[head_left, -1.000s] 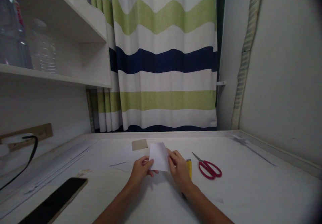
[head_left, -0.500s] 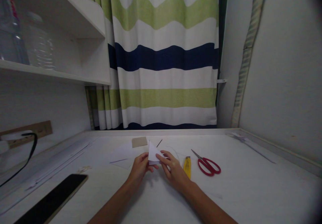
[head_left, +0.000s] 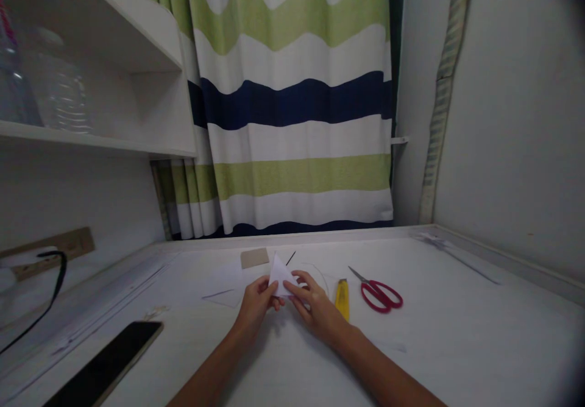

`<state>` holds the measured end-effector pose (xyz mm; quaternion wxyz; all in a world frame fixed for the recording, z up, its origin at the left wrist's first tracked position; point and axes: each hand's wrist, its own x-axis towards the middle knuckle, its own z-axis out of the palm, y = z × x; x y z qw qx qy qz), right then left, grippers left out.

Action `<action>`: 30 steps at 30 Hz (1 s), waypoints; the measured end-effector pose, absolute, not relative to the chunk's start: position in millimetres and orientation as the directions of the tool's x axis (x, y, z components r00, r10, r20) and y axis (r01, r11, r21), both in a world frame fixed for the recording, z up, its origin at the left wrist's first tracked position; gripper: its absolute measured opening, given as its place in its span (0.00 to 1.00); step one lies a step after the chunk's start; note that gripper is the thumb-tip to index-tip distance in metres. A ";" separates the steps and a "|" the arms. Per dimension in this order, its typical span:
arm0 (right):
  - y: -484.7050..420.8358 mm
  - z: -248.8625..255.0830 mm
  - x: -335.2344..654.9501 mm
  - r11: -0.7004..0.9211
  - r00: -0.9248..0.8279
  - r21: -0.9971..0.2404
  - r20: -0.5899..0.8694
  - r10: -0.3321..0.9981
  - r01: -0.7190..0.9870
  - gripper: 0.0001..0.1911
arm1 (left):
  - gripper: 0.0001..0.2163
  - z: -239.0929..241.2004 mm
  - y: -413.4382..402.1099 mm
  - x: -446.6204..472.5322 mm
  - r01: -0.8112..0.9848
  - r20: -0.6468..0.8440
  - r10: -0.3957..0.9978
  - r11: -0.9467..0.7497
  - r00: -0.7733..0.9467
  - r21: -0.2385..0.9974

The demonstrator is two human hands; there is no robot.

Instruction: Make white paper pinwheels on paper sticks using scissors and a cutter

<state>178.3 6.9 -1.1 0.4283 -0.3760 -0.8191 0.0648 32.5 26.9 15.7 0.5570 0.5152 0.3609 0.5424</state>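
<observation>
A small white piece of folded paper point(head_left: 280, 278), triangular with its point upward, is held between both hands above the desk. My left hand point(head_left: 256, 300) is closed on its left lower edge, thumb on the front face. On the other side my right hand point(head_left: 313, 302) pinches the right lower part, fingers partly behind the paper. A yellow utility knife point(head_left: 342, 300) lies just right of my right hand. Farther right are scissors point(head_left: 379, 294) with red handles. Behind the paper lie a thin dark stick point(head_left: 291, 258) and a grey-beige card point(head_left: 255, 258).
A dark phone point(head_left: 107, 361) lies at the front left of the white desk point(head_left: 292, 373). White paper sheets point(head_left: 223, 279) rest left of the hands. A shelf point(head_left: 95, 142) with plastic bottles overhangs the left side. A black cable point(head_left: 57, 285) hangs from a socket strip.
My left thumb has come onto the front of the folded paper, which now appears flatter and wider. The camera view has shifted and tilted slightly.
</observation>
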 end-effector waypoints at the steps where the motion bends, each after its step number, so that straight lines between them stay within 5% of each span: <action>1: 7.1 -1.5 178.5 0.708 -0.351 -0.431 0.651 0.673 0.559 0.19 | 0.10 15.5 26.9 32.3 -0.225 0.159 0.975 -0.122 0.155 0.967; 23: 16.7 -16.5 177.9 0.711 -0.307 -0.444 0.683 0.663 0.546 0.15 | 0.15 -1.8 36.7 32.2 -0.126 0.151 0.980 -0.134 0.132 0.983; 30: 8.9 2.5 177.4 0.643 -0.171 -0.657 0.634 0.754 0.394 0.17 | 0.14 2.5 34.4 31.3 -0.117 0.167 0.972 -0.149 0.166 0.982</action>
